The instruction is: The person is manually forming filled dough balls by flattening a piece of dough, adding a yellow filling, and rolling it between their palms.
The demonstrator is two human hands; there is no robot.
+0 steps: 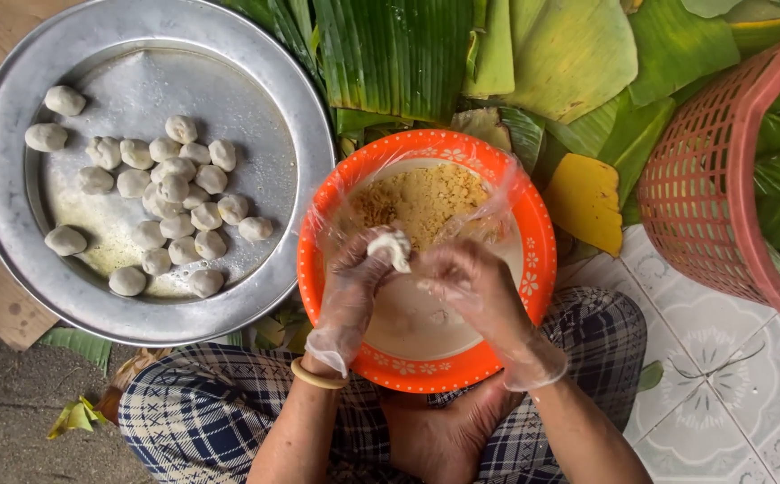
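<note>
Head view, single frame. The person sat with both hands in thin clear plastic gloves over an orange bowl [533,269] resting on the lap. Left hand [354,278] was curled, fingers closed around a small white dough ball [392,246] held at the fingertips. Right hand [471,282] was half-closed beside it, fingertips pointing toward the ball; whether they actually touched it could not be told (glove film blurred the contact). A yellow bangle [316,376] sat on the left wrist.

Just beyond the hands, in the far part of the bowl, lay a heap of yellow crumbly filling [421,199]. To the left of the left hand stood a large round metal tray [13,224] holding many finished white dough balls [179,202], clustered mid-tray with a few apart. Beyond the bowl lay green banana leaves [399,54]. Well right of the right hand stood a red plastic basket [704,197] with more leaves inside. Tiled floor [722,394] lay under the basket.
</note>
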